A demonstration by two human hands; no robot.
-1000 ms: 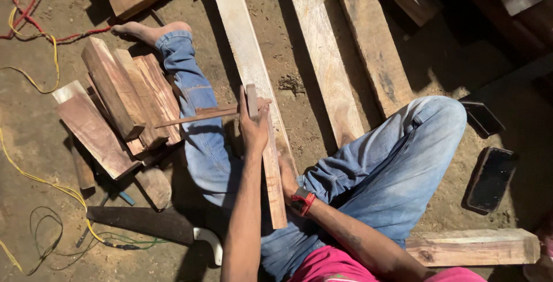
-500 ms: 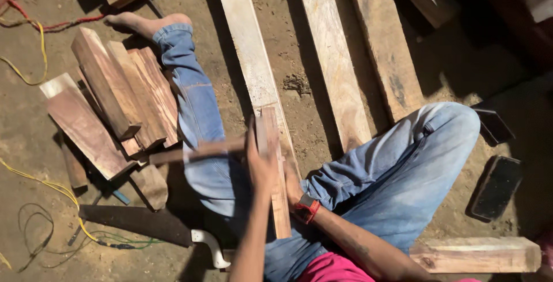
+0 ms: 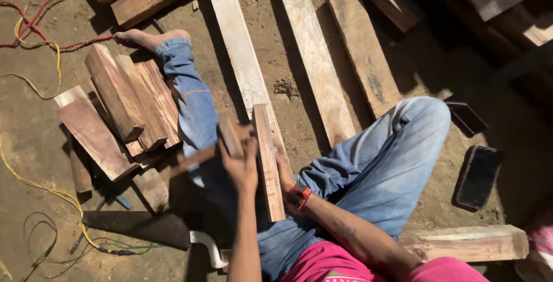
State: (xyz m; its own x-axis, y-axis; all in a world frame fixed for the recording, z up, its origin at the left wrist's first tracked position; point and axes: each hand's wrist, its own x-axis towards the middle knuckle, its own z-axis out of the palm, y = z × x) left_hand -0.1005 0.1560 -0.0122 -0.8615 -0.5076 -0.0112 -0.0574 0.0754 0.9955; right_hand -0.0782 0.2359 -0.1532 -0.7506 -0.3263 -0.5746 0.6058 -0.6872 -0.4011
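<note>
**Narrow wood strip held lengthwise over the lap**

A narrow wood strip (image 3: 268, 161) is lying with its long axis running away from the person, far end pointing toward the pale planks (image 3: 242, 69) on the dirt floor (image 3: 438, 74), near end resting over the jeans-clad lap. The right hand (image 3: 283, 172) is sitting just right of the strip, touching its edge about midway and seeming to grip it, though the strip is hiding the fingers. The left hand (image 3: 242, 164) is sitting just left of it, clenching the handle of a wooden mallet (image 3: 222, 144) whose handle is slanting down to the left. Both hands are flanking the strip; the right one is the hand in contact with it. Farther left, a stack of reddish wood blocks (image 3: 121, 109) is lying beside the outstretched leg, with a handsaw (image 3: 155, 230) and coloured wires (image 3: 34, 86) nearby. A dark phone (image 3: 478, 177) is lying to the right.
</note>
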